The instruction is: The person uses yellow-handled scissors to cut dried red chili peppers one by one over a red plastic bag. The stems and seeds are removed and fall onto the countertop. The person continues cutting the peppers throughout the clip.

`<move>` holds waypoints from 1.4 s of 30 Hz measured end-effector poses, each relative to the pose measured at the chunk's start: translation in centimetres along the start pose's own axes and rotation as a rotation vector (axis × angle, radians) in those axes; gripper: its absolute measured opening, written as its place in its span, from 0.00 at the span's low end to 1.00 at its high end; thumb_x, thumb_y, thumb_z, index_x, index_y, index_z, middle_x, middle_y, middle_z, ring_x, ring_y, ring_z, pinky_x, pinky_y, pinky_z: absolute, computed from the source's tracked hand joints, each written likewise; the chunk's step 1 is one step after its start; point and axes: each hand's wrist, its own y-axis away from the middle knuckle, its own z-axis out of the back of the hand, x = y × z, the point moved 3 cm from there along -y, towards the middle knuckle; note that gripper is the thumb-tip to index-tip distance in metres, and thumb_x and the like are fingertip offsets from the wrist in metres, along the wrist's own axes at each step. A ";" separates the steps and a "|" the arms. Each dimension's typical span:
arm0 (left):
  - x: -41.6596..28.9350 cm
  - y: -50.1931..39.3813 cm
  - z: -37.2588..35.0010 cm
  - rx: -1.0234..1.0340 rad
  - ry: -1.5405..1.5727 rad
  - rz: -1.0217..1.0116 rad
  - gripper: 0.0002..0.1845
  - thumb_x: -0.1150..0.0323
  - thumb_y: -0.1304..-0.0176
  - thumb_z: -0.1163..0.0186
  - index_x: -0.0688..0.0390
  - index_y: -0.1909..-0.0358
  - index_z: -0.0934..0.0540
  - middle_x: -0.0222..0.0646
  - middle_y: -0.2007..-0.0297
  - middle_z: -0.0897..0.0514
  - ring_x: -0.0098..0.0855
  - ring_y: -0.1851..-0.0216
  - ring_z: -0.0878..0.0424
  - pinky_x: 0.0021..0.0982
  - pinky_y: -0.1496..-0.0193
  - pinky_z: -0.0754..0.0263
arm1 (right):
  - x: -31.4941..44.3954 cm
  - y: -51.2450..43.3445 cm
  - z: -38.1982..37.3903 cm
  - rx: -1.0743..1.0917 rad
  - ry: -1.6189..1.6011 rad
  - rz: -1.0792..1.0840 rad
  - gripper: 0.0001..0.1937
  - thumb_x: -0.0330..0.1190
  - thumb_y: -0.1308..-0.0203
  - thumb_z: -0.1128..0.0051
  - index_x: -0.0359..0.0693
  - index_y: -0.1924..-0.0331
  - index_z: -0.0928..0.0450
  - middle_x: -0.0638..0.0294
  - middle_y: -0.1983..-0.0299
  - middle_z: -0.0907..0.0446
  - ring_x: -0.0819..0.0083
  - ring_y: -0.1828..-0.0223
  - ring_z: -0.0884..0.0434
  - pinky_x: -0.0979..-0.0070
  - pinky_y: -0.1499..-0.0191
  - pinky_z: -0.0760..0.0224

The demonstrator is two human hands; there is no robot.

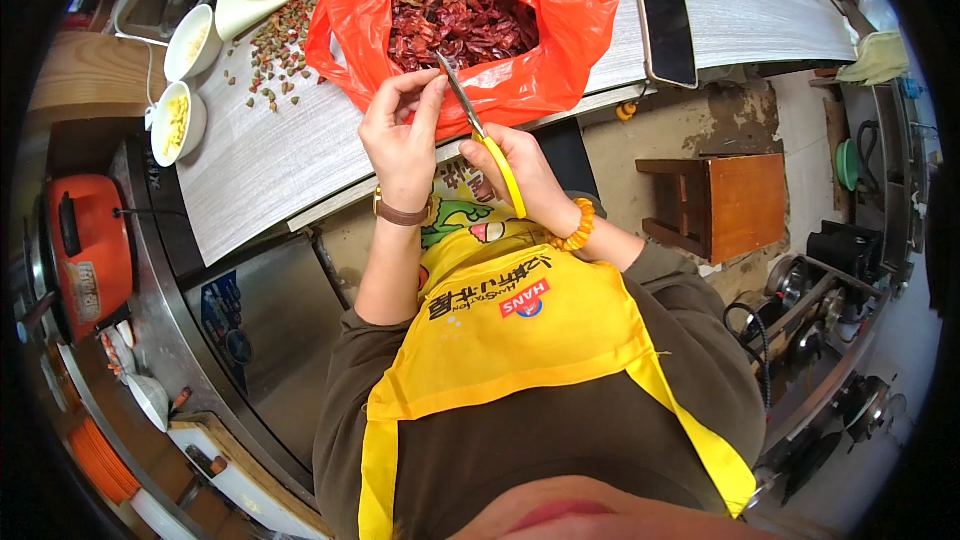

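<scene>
My right hand (525, 165) grips yellow-handled scissors (504, 169), their metal blades angled up and left over the near rim of a red plastic bag (352, 22). Dried red chillies (457, 11) fill the open bag. Beside the blades is my left hand (405, 109), with thumb and fingertips brought close together; whether a chilli piece sits between them is too small to tell. Left of the bag, many small green and reddish pieces (277, 45), apparently chilli stem ends, lie scattered on the grey wood-grain table (255, 172).
Two white bowls with chopped food, a nearer one (196, 136) and a farther one (176, 52), stand at the table's left edge. A smartphone (667, 30) lies right of the bag, by the front edge. A wooden stool (746, 206) is on the floor to the right.
</scene>
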 end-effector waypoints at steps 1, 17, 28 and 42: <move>0.1 0.0 0.1 -0.022 0.045 0.015 0.06 0.79 0.41 0.39 0.65 0.61 0.21 0.31 0.67 0.18 0.18 0.67 0.22 0.18 0.63 0.27 | 0.0 0.0 0.0 0.002 -0.013 -0.014 0.19 0.43 0.38 0.43 0.39 0.77 0.31 0.73 0.86 0.35 0.87 0.84 0.35 0.84 0.82 0.43; -2.4 -5.7 -2.5 0.629 -0.738 -0.678 0.09 0.72 0.49 0.40 0.54 0.64 0.17 0.28 0.60 0.19 0.34 0.52 0.25 0.36 0.47 0.33 | 1.8 1.8 1.4 -0.040 -0.118 0.086 0.21 0.47 0.31 0.60 0.37 0.73 0.35 0.66 0.83 0.35 0.81 0.84 0.33 0.80 0.71 0.24; -0.8 -12.2 -2.7 0.498 -0.719 -0.725 0.12 0.72 0.48 0.38 0.53 0.60 0.18 0.32 0.55 0.20 0.38 0.48 0.26 0.39 0.43 0.35 | 0.8 2.0 2.1 -0.064 -0.252 0.137 0.14 0.40 0.32 0.54 0.39 0.71 0.33 0.71 0.84 0.35 0.86 0.85 0.34 0.84 0.74 0.27; -1.8 -6.0 1.3 0.640 -1.012 -0.535 0.17 0.71 0.48 0.39 0.54 0.53 0.21 0.35 0.40 0.30 0.41 0.34 0.39 0.43 0.33 0.45 | 1.3 1.8 1.6 0.004 -0.135 0.098 0.23 0.49 0.32 0.60 0.36 0.73 0.34 0.66 0.83 0.35 0.81 0.83 0.33 0.79 0.70 0.24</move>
